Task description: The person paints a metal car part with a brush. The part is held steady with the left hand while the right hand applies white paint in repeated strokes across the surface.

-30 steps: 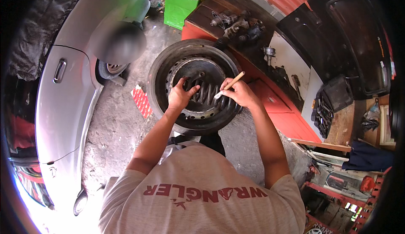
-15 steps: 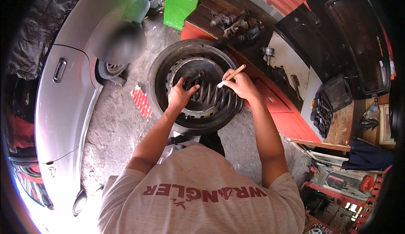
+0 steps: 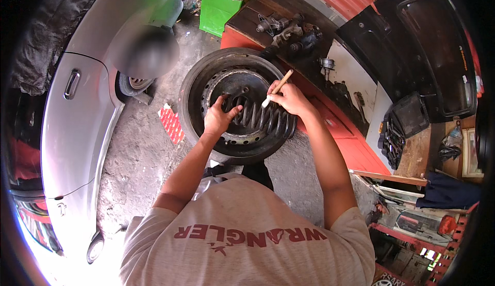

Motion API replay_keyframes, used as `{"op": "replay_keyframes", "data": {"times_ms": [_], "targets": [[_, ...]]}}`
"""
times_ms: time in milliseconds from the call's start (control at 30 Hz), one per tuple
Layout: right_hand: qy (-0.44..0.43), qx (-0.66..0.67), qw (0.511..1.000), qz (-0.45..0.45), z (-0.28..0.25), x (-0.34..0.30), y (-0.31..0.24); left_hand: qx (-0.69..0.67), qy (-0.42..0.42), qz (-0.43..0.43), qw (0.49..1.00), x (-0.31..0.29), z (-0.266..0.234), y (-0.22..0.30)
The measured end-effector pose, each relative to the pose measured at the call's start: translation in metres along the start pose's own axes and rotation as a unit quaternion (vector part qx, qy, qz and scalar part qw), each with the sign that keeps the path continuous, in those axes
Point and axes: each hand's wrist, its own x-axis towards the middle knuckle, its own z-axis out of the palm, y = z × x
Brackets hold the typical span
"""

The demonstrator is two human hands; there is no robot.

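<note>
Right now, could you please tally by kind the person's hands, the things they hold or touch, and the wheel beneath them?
Hands: 2 (left hand, right hand)
Wooden-handled brush: 1
Black coil spring: 1
Wheel: 1
Total: 5

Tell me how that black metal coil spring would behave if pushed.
The black metal coil spring may roll, since its round coils lie sideways across the black, round, tyred wheel. It is probably heavy for its size and stiff to squeeze, given the thick coils.
</note>
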Motion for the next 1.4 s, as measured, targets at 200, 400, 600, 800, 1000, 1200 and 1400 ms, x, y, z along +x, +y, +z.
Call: {"op": "replay_keyframes", "data": {"times_ms": [200,400,600,800,1000,1200,1400], "targets": [[-0.041,-0.027,0.998,0.027,0.002,-0.01,-0.036,-0.01,0.001,0.002,1.0,-0.004,-0.003,-0.002],[0.029,-0.079,0.996,-0.013,0.0,-0.004,-0.02,-0.004,0.005,-0.002,1.0,-0.004,0.0,-0.005],[0.062,-0.023,0.997,-0.042,0.004,-0.024,-0.005,-0.019,0.001,0.002,1.0,-0.004,0.0,-0.007],[-0.051,0.05,0.997,0.008,0.01,-0.024,-0.013,-0.019,0.009,0.012,1.0,-0.004,0.003,-0.016],[0.061,-0.036,0.997,-0.017,0.006,-0.014,-0.018,-0.022,0.002,0.005,1.0,-0.003,0.002,-0.01],[-0.002,-0.063,0.998,0.006,0.006,-0.016,-0.031,-0.024,0.006,0.01,1.0,-0.004,0.004,-0.016],[0.015,-0.046,0.998,0.029,0.006,-0.019,-0.026,-0.012,0.03,0.026,0.999,-0.006,0.008,-0.02]]}}
